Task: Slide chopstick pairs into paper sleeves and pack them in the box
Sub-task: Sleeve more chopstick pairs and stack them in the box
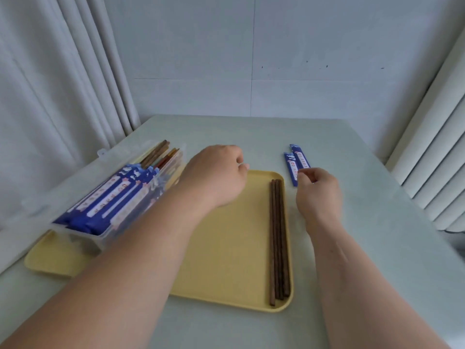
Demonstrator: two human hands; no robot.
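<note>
so this is the grab-a-sleeve step. my right hand [318,190] is out past the right edge of the yellow tray [226,248], thumb and forefinger closed narrow on the near end of the blue paper sleeves [293,167], which lie flat on the table [377,248], two of them side by side. my left hand [216,175] hovers over the far edge of the tray with the fingers curled under. i only see the back of it, so i honestly can't tell if there's anything in it.

the bare chopsticks [278,238] lie in a tight bunch along the right side of the tray, just beside my right wrist. they're dark brown and there are a few of them, but it's hard to count exactly. the clear box [83,238] sits on the left end of the tray, already packed with a good stack of sleeved pairs, so i reckon i'm near the end.

the next bit calls for peeling just one sleeve off the other, then getting the left hand onto two sticks with the tips lined up so they go into the open end together. thin paper buckles easily, so it needs a light pinch.
</note>
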